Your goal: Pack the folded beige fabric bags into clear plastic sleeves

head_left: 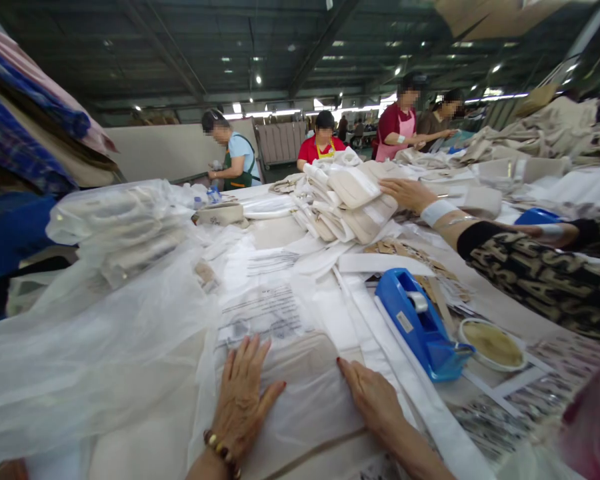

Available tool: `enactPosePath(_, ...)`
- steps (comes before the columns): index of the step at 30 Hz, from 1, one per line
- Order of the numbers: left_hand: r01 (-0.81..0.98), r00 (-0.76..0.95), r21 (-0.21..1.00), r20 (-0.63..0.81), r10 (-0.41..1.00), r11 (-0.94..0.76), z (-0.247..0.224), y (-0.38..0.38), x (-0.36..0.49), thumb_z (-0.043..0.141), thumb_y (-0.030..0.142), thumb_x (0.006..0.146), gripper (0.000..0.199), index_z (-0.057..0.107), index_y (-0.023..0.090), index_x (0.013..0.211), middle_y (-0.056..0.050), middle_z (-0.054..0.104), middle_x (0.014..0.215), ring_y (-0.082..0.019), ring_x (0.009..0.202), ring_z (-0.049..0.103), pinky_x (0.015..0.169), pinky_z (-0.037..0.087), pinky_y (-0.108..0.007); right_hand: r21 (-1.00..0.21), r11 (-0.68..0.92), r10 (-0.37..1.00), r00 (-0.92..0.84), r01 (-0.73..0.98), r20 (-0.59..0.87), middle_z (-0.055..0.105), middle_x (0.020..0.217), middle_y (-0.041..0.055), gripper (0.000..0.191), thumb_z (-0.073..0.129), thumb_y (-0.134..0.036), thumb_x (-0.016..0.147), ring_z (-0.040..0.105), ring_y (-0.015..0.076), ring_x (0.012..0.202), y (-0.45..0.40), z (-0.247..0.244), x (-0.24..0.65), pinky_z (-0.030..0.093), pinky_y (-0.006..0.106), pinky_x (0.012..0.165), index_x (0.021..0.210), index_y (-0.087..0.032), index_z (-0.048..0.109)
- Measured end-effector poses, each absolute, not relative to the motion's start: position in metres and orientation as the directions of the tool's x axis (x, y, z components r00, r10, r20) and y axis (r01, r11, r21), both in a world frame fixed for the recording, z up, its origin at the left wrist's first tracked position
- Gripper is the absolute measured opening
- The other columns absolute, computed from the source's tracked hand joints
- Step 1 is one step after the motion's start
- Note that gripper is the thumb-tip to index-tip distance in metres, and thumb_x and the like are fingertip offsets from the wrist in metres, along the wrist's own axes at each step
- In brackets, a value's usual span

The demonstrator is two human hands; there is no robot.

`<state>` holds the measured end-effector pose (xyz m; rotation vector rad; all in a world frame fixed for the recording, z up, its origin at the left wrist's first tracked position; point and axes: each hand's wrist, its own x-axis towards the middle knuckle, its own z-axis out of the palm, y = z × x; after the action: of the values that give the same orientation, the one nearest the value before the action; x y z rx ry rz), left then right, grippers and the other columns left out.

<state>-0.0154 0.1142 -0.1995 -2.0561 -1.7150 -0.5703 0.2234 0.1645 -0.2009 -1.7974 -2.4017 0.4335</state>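
A beige folded garment (310,373) lies inside a clear plastic bag with printed text (265,310) at its far part. On the bag's left side rests my left hand (243,393), palm down with fingers spread, a bead bracelet at the wrist. At the right edge of the garment is my right hand (373,393), its index finger extended against the bag and the other fingers partly curled. Neither hand grasps anything visible.
A blue tape dispenser (420,327) and a bowl (495,343) stand at the right. Another person's arm (520,267) reaches to a garment pile (355,193). Plastic bags (125,233) heap at left. Several people work beyond.
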Motion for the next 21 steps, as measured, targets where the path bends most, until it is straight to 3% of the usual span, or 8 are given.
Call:
enactPosePath(2, 0.981, 0.192, -0.094, 0.519, 0.833, -0.168, -0.200, 0.116, -0.016, 0.041, 0.038, 0.087, 0.048, 0.037, 0.022, 0.131, -0.014, 0.046, 0.132, -0.029, 0.127, 0.036, 0.096, 0.038, -0.051, -0.316, 0.243, 0.958, -0.278, 0.917, -0.072, 0.070, 0.071, 0.0015, 0.045, 0.023, -0.031, 0.097, 0.067, 0.0174, 0.070, 0.166, -0.199, 0.224, 0.038, 0.024, 0.055, 0.076, -0.023, 0.063)
enactPosePath(4, 0.972, 0.233, -0.148, 0.511, 0.827, -0.182, -0.201, 0.116, -0.017, 0.041, 0.038, 0.086, 0.046, 0.041, 0.026, 0.130, -0.015, 0.044, 0.134, -0.031, 0.126, 0.036, 0.094, 0.039, -0.052, -0.322, 0.249, 0.958, -0.281, 0.913, -0.056, 0.071, 0.075, 0.0016, 0.038, 0.030, -0.029, 0.096, 0.066, 0.0168, 0.072, 0.166, -0.198, 0.224, 0.038, 0.023, 0.056, 0.079, -0.023, 0.064)
enactPosePath(7, 0.961, 0.273, -0.190, 0.525, 0.806, -0.202, -0.203, 0.117, -0.021, 0.039, 0.037, 0.086, 0.048, 0.039, 0.025, 0.132, -0.016, 0.043, 0.134, -0.031, 0.126, 0.036, 0.093, 0.038, -0.051, -0.318, 0.231, 0.967, -0.252, 0.920, -0.026, 0.071, 0.075, 0.0025, 0.031, 0.037, -0.026, 0.094, 0.066, 0.0170, 0.068, 0.164, -0.199, 0.222, 0.036, 0.023, 0.054, 0.081, -0.023, 0.064)
enactPosePath(10, 0.953, 0.300, -0.207, 0.522, 0.798, -0.222, -0.209, 0.118, -0.026, 0.038, 0.037, 0.085, 0.053, 0.031, 0.025, 0.136, -0.016, 0.041, 0.136, -0.031, 0.128, 0.034, 0.094, 0.037, -0.050, -0.328, 0.169, 0.985, -0.171, 0.929, 0.022, 0.069, 0.068, 0.0029, 0.037, 0.032, -0.028, 0.095, 0.064, 0.0162, 0.064, 0.160, -0.196, 0.229, 0.036, 0.024, 0.053, 0.075, -0.021, 0.062)
enactPosePath(13, 0.945, 0.324, -0.220, 0.535, 0.781, -0.241, -0.215, 0.122, -0.030, 0.035, 0.037, 0.085, 0.056, 0.022, 0.028, 0.139, -0.014, 0.044, 0.134, -0.030, 0.126, 0.036, 0.092, 0.039, -0.049, -0.433, 0.226, 0.954, -0.109, 0.873, 0.278, 0.066, 0.078, 0.0050, 0.034, 0.031, -0.030, 0.095, 0.061, 0.0158, 0.074, 0.163, -0.184, 0.261, 0.041, 0.024, 0.067, 0.081, -0.020, 0.060)
enactPosePath(16, 0.936, 0.350, -0.246, 0.565, 0.747, -0.252, -0.218, 0.125, -0.032, 0.035, 0.037, 0.084, 0.059, 0.019, 0.028, 0.140, -0.015, 0.047, 0.131, -0.031, 0.121, 0.042, 0.088, 0.041, -0.049, -0.527, 0.232, 0.838, 0.107, 0.817, 0.536, 0.062, 0.094, 0.0114, 0.032, 0.037, -0.039, 0.089, 0.055, 0.0218, 0.092, 0.178, -0.166, 0.314, 0.040, 0.036, 0.086, 0.087, -0.018, 0.061)
enactPosePath(18, 0.934, 0.353, -0.255, 0.575, 0.738, -0.249, -0.219, 0.126, -0.033, 0.037, 0.038, 0.084, 0.060, 0.018, 0.027, 0.140, -0.016, 0.047, 0.130, -0.032, 0.119, 0.044, 0.087, 0.041, -0.050, -0.598, 0.118, 0.844, 0.237, 0.793, 0.482, 0.060, 0.092, 0.0128, 0.036, 0.041, -0.046, 0.082, 0.052, 0.0259, 0.094, 0.193, -0.157, 0.347, 0.036, 0.043, 0.091, 0.077, -0.017, 0.062)
enactPosePath(21, 0.939, 0.342, -0.239, 0.582, 0.738, -0.246, -0.219, 0.126, -0.032, 0.037, 0.038, 0.084, 0.060, 0.019, 0.028, 0.140, -0.015, 0.047, 0.130, -0.031, 0.119, 0.044, 0.088, 0.041, -0.050, -0.664, 0.032, 0.901, 0.267, 0.747, 0.342, 0.058, 0.069, 0.0088, 0.041, 0.044, -0.050, 0.075, 0.054, 0.0244, 0.076, 0.214, -0.153, 0.373, 0.042, 0.043, 0.079, 0.051, -0.019, 0.057)
